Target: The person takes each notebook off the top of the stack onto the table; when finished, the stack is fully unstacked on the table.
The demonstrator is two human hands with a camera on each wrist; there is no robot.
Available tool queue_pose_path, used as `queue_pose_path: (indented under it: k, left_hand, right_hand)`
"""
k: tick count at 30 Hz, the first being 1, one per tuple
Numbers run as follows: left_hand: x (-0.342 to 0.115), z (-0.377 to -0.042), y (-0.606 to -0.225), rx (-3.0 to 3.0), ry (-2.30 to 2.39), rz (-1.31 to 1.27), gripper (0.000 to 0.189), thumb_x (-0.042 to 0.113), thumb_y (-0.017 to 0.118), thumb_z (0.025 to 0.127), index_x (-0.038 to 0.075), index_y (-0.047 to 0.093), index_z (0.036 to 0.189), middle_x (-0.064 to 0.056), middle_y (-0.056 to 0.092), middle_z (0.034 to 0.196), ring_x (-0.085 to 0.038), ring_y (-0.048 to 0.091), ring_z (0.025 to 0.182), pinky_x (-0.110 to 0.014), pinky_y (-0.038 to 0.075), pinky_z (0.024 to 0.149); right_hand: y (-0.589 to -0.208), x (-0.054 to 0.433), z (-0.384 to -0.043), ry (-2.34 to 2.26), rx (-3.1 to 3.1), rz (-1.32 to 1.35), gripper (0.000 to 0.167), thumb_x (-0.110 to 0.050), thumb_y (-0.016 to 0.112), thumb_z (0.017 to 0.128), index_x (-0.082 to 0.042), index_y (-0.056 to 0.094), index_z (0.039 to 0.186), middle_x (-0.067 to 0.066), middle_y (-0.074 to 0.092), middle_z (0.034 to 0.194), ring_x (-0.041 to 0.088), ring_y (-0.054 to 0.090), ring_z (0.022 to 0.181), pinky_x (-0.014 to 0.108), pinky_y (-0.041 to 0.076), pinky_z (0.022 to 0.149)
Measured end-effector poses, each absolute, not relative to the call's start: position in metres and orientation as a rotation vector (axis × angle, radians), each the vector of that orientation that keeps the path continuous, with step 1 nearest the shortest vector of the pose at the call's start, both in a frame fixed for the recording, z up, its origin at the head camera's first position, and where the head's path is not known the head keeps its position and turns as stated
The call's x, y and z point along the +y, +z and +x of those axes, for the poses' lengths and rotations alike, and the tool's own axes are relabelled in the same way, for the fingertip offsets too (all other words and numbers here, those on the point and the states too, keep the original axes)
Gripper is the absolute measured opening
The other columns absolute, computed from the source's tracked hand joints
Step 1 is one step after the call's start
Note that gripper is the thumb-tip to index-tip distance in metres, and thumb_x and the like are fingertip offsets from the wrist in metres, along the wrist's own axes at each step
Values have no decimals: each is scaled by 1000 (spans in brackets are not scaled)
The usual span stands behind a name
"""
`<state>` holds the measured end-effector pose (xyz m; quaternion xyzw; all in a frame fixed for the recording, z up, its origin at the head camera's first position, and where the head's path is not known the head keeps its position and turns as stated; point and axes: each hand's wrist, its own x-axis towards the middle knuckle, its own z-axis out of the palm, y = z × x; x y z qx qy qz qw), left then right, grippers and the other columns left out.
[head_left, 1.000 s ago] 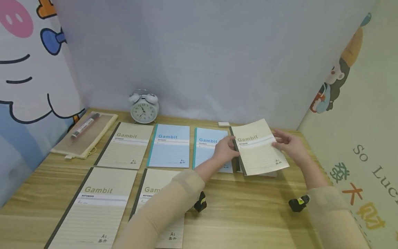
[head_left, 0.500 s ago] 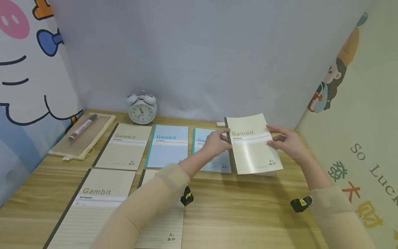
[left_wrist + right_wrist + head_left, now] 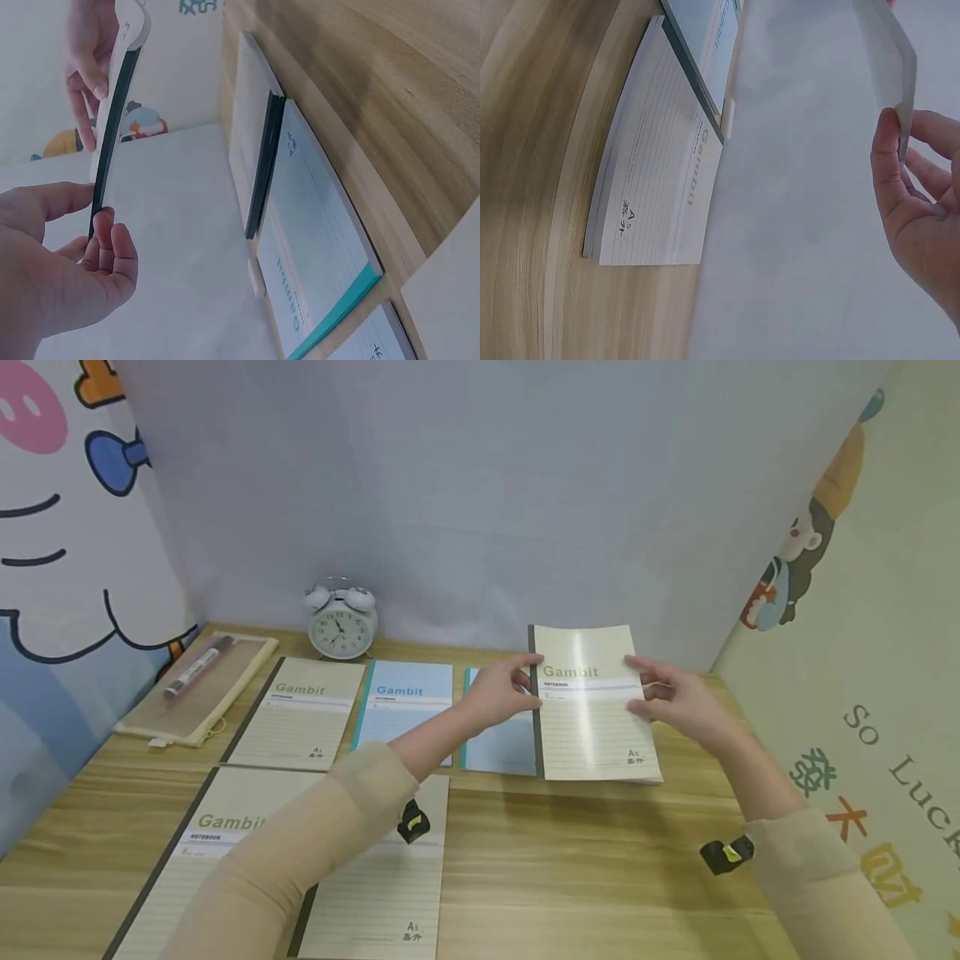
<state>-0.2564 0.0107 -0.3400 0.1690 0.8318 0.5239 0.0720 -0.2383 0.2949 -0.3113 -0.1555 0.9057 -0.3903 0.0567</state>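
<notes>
A cream notebook [image 3: 592,727] with a dark spine and "Gambit" on its cover hangs above the table between both hands. At its spine edge, my left hand [image 3: 498,692] pinches it between thumb and fingers. My right hand [image 3: 678,702] pinches the opposite edge. Both wrist views show it well clear of the wood. Below it lies a stack of cream notebooks [image 3: 656,165], mostly hidden in the head view. Left of that stack is a blue notebook [image 3: 311,217], partly covered by my left hand in the head view.
Another blue notebook [image 3: 408,702] and a cream one [image 3: 300,710] continue the back row. Two cream notebooks [image 3: 390,893] lie in front, partly under my left sleeve. A white alarm clock [image 3: 342,627], a mesh pouch [image 3: 157,710] with a marker [image 3: 197,672], and a small white block [image 3: 256,277] stand near the wall.
The notebook has risen from over the stack and shifted a little left, turning more upright and straighter. Both hands have moved left with it, keeping their pinch on its edges.
</notes>
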Motion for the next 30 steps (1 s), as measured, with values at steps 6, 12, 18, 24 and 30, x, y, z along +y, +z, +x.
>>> queue_pose_path:
  k: [6,12,18,24,30]
  left_hand:
    - [-2,-248,-335,2495,1575,564,65,11,73,81,18,47,139,-5,59,97,-17,55,86,-25,49,67]
    - [-18,-234,-336,2514,1518,585,66,12,74,80,19,46,139,-4,59,96,-17,55,83,-26,48,69]
    - [-34,-220,-340,2527,1422,677,70,15,75,80,18,42,142,-2,59,94,-15,56,80,-28,47,66]
    - [-47,-206,-348,2559,1295,741,71,19,75,81,18,40,143,1,58,88,-13,55,75,-28,45,62]
    - [-54,-192,-362,2600,1161,729,72,21,76,80,18,41,142,4,58,81,-12,53,71,-26,44,60]
  right_hand:
    - [-311,287,-233,-1133,2766,-532,69,-28,71,85,-16,39,145,12,50,112,20,55,97,22,51,73]
    - [-314,277,-226,-1137,2716,-639,72,-23,74,82,-14,40,144,11,56,103,18,57,88,23,52,73]
    - [-317,267,-215,-1045,2725,-755,71,-20,76,80,-11,42,142,8,55,91,17,54,79,23,52,71]
    - [-324,258,-203,-960,2724,-826,70,-23,78,78,-11,46,139,4,54,85,14,54,74,22,51,70]
    - [-339,252,-192,-952,2631,-831,71,-27,77,79,-13,45,140,0,56,84,12,55,73,23,51,70]
